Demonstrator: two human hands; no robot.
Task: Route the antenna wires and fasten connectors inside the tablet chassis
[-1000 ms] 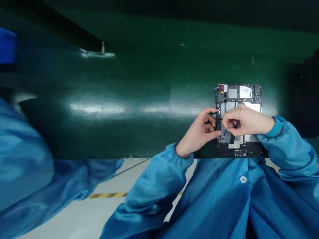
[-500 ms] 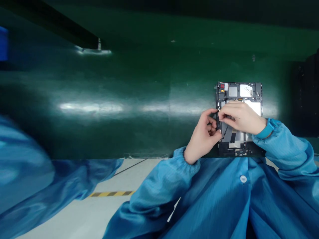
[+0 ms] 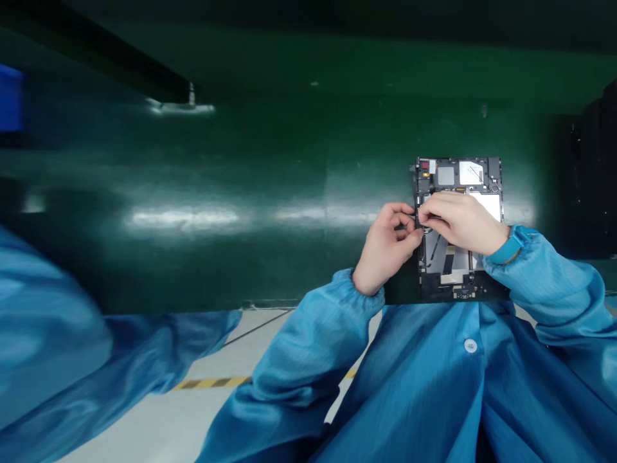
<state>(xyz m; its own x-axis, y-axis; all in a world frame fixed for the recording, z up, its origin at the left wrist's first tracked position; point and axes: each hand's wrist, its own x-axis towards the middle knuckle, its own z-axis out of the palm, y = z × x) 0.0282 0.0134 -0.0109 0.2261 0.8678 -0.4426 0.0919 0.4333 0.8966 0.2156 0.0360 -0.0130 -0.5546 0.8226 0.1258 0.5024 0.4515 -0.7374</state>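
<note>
We see an open tablet (image 3: 457, 183) lying flat on a shiny green mat (image 3: 241, 161), its insides showing: gray plates and thin strips. Our left hand (image 3: 388, 247) curls up right by the tablet's left edge, and our right hand (image 3: 457, 222) reaches over the tablet to that same edge. The right fingertips (image 3: 423, 218) come close in a narrow pinch there — what they hold is too small to tell. We cannot tell if the left hand holds anything. A teal wristband (image 3: 506, 247) sits by the blue sleeve (image 3: 544, 276) — both on the right arm.
</note>
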